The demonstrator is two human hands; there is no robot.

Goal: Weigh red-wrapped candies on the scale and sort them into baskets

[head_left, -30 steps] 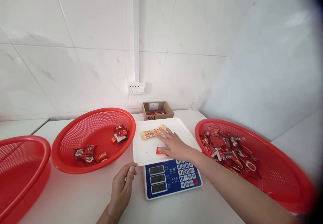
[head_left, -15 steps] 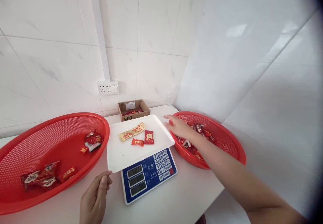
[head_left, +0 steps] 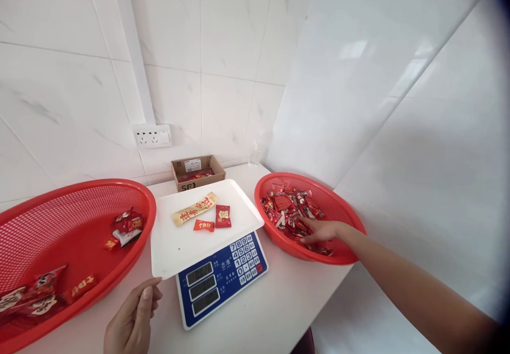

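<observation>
My right hand (head_left: pixel 321 230) is over the right red basket (head_left: pixel 350 210), fingers apart, their tips among the wrapped candies (head_left: pixel 295 200). Nothing shows in its grip. My left hand (head_left: pixel 133 311) rests by the near left corner of the white weighing tray (head_left: pixel 171 247), its fingers curled in and the thumb against them; whether it touches the tray is unclear. On the tray lie a long cream-coloured packet (head_left: pixel 195 209), a small orange-red candy (head_left: pixel 204 225) and a dark red candy packet (head_left: pixel 223 216). The tray tops a blue digital scale (head_left: pixel 223 285).
A larger red basket (head_left: pixel 91 200) at left holds several wrapped candies (head_left: pixel 127 226). Behind the tray, a small cardboard box (head_left: pixel 199 173) contains red packets. A clear plastic item (head_left: pixel 255 153) stands against the tiled wall, near the white table's (head_left: pixel 279 301) back corner.
My right hand has gone from beside the tray's right edge down into the right basket's candies. The left hand keeps its place by the tray corner. The view has shifted slightly right.
</observation>
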